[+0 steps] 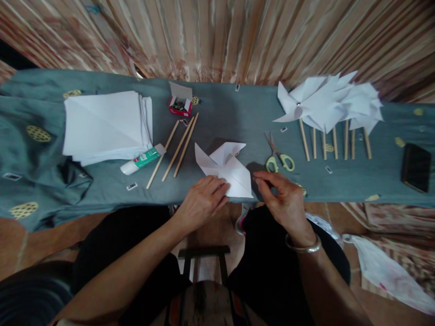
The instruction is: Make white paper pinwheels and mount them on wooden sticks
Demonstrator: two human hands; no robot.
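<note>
Pressing down near the front edge of the cloth, the left hand (204, 199) has its fingers curled, thumb and fingers closed on the lower blade of a white paper pinwheel (226, 165); the pinwheel lies between the two hands and slightly ahead of them, its blades folded inward and standing partly off the green tablecloth (238, 122); the right hand (283, 194) is just beside the pinwheel's right edge, thumb and forefinger drawn together in a narrow pinch, and whether a small thing sits between the tips I cannot tell; a silvery bracelet (311, 246) circles that wrist.

Just ahead of the right hand lie scissors (277, 152) with pale green handles, blades slightly parted and pointing away; farther out beyond that hand is a pile of overlapping pinwheels (329, 99), their sticks pointing back toward the person; well to its right lies a dark phone (416, 167).

Ahead and left of the left hand are three wooden sticks (178, 148); past them lie a glue tube (144, 159) and a stack of white paper (103, 124); beyond the sticks stands an open red box (180, 106) of small metal pieces.
</note>
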